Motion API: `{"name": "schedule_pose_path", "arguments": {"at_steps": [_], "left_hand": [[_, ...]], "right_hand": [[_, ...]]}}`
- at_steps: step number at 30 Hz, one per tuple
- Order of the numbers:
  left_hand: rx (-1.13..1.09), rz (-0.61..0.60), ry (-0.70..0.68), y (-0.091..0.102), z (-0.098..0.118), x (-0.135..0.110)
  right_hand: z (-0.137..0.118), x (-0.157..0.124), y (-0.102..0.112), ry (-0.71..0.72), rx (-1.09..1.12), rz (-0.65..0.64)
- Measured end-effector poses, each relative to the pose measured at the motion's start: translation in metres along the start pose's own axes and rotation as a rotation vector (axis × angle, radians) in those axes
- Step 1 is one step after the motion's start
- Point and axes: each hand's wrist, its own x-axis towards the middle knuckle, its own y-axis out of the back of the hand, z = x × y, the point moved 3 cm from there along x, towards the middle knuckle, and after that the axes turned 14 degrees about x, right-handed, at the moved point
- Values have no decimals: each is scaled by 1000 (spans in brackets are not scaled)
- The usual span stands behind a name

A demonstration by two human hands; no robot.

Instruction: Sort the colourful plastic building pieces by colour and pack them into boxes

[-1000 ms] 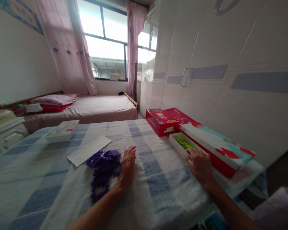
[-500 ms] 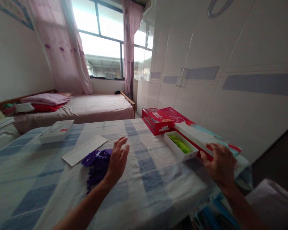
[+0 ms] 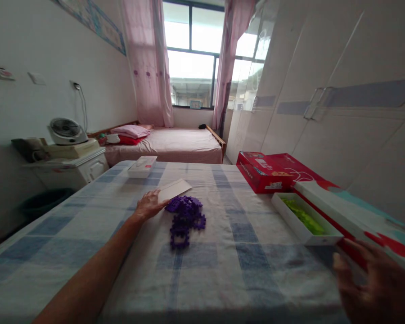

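Note:
My left hand [image 3: 150,205] is closed on the near left end of a flat white box lid [image 3: 176,189], its thumb along the near edge. Right beside the thumb lies a loose pile of purple interlocking plastic pieces [image 3: 185,213], with notched edges. My right hand [image 3: 374,281], somewhat blurred, holds nothing; its fingers are apart at the lower right. Just beyond it sits an open white box [image 3: 324,239] with bright green plastic pieces [image 3: 303,217] inside.
A red box [image 3: 263,173] and a red and white bag [image 3: 344,202] lie along the table's right side. At the far left corner is another white box [image 3: 142,167]. A checked cloth [image 3: 222,279] covers the table; a bed [image 3: 178,144] stands behind.
The view has turned left. My left hand has moved from the right of the purple pieces over to the white lid's left end. My right hand remains near the green pieces' box.

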Motion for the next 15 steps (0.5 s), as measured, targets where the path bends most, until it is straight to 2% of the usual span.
{"name": "schedule_pose_path", "arguments": {"at_steps": [2,6,11,15], "left_hand": [[28,32,-18,-4,-3,3],[107,116,7,-6,-8,5],[167,130,-78,7,-3,3],[158,182,-10,36,2,0]], "right_hand": [[-23,-6,-12,20,43,-31],[-47,-29,-38,-98,143,-81],[-48,-55,-65,-210,245,-218],[-41,-57,-70,-279,256,-269]]}}
